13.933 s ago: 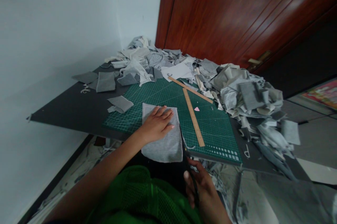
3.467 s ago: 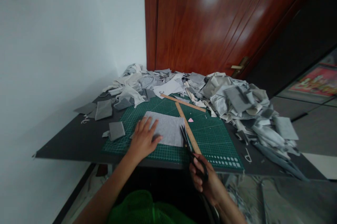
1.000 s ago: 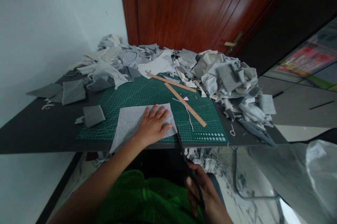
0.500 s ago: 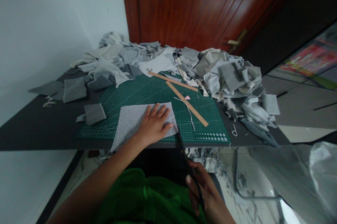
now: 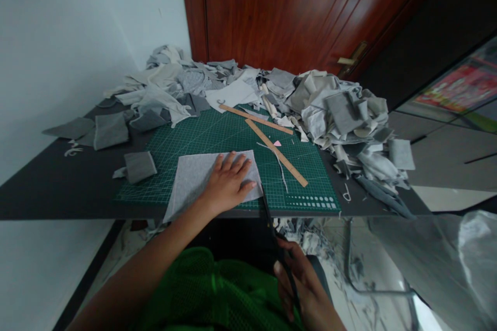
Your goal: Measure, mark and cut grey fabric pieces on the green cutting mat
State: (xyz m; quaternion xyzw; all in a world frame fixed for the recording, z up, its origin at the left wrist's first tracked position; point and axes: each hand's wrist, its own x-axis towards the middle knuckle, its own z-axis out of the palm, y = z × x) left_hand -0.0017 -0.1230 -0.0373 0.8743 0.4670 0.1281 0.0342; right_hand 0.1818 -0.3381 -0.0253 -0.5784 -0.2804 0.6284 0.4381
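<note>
My left hand (image 5: 229,185) lies spread on the cloth (image 5: 190,175), atop the mat (image 5: 186,137) at the surface (image 5: 97,186) front, apparently steadying it for the scissors (image 5: 267,214) gripped in my right hand (image 5: 303,276).

The left hand (image 5: 229,187) lies flat with fingers spread on a light grey cloth (image 5: 192,175) over a green cutting mat (image 5: 205,131). Right of it and nearer the body, the right hand (image 5: 305,287) grips black scissors (image 5: 268,221), their tips at the cloth's right edge. A folded grey piece (image 5: 140,167) sits left of the left hand; a wooden ruler (image 5: 288,165) lies to its right, and scraps (image 5: 326,108) heap beyond both hands.
</note>
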